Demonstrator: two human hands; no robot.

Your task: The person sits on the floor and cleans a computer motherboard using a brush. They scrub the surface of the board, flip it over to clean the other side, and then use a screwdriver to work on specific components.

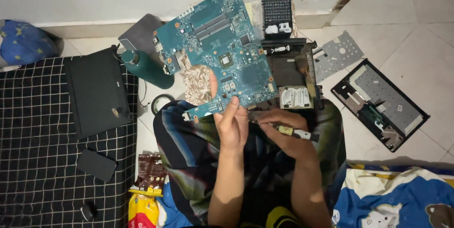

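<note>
Motherboard (pixel 215 48), teal, tilting up above lap, lower edge being pinched by left hand (pixel 231 124), thumb and fingers closing on board edge. Right hand (pixel 288 133) wrapping tight around screwdriver (pixel 295 132), yellow-and-black handle, tip pointing toward board's lower edge. Laptop base (pixel 293 69) lying just behind board on floor, hard drive (pixel 295 97) sitting in it. Bit case (pixel 277 13) standing beyond. Keyboard panel (pixel 380 102) lying well apart at right. Green bottle (pixel 146 67) resting beside board's left edge. Black laptop (pixel 97 91) lying on checked mat (pixel 38 162).

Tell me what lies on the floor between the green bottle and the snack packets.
In the head view, a roll of black tape lies between the green bottle and snack packets.
</note>
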